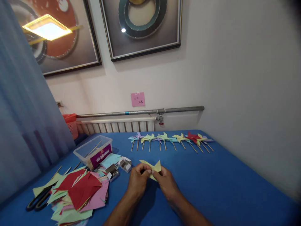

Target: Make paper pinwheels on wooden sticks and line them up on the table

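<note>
Both my hands meet over the blue table (pixel 223 185), pinching a folded yellow paper piece (pixel 152 166). My left hand (pixel 138 182) grips its left side with closed fingers. My right hand (pixel 166 183) pinches its right side, fingers pressed together. The paper's pointed flaps stick up above my fingertips. A row of several finished paper pinwheels on wooden sticks (pixel 171 139) lies further back on the table.
A heap of coloured paper squares (pixel 77 191) lies at the left, with black scissors (pixel 39 201) beside it. A clear plastic box with sticks (pixel 93 151) and two small open boxes (pixel 118 168) sit behind the heap. Radiator and pipe (pixel 141 111) run along the wall.
</note>
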### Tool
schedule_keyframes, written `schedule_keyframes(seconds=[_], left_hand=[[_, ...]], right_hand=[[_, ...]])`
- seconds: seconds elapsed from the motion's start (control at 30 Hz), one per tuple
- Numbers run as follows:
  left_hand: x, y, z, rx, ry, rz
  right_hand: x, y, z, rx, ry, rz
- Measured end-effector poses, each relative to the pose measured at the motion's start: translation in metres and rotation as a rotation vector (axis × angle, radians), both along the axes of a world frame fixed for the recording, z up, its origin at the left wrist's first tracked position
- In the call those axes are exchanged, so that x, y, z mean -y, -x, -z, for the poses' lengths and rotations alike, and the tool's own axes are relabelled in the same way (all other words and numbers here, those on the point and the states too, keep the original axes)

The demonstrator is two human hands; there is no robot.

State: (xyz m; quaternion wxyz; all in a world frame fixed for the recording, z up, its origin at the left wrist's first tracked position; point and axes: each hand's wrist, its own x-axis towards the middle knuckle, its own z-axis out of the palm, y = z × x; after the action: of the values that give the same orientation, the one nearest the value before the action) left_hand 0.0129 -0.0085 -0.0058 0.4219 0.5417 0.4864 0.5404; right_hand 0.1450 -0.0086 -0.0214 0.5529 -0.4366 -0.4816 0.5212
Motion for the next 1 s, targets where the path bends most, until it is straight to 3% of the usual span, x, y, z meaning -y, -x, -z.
schedule_keyframes(seconds=[0.33, 0.8, 1.0], left_hand=[[0.0030, 0.0005, 0.0003, -0.117, -0.066, 0.014], [-0.0010, 0.0060, -0.0002, -0.160, -0.019, 0.080], [-0.0041, 0.0070, 0.0030, -0.137, -0.019, 0.097]], right_hand=[[-0.0062, -0.0013, 0.0014, 0.222, -0.006, 0.028], [-0.0028, -0.0022, -0.0015, 0.336, -0.025, 0.076], [-0.0044, -0.0025, 0.0007, 0.288, -0.036, 0.043]])
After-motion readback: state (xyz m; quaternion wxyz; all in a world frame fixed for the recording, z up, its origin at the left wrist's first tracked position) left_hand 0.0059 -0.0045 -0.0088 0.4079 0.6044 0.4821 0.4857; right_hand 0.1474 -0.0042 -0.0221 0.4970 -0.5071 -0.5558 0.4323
